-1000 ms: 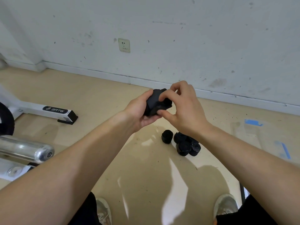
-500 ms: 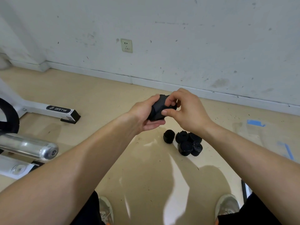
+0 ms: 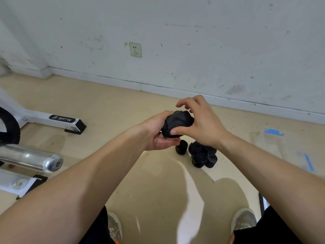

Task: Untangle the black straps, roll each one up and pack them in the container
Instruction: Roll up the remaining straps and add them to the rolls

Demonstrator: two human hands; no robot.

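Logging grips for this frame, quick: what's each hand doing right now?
Left hand: closed around the black strap bundle, cradling it from below.
Right hand: thumb pinching the same bundle, fingers lifted and curled above it.

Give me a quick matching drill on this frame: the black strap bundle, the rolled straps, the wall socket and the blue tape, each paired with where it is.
Things:
1. black strap bundle
2. rolled straps
3. wall socket
4. blue tape

Places:
A. stuck on the floor at far right
B. clustered on the floor below the hands
C. held between the left hand and the right hand
D. set in the white wall above the skirting

Pairs: 1-C, 2-B, 3-D, 4-A
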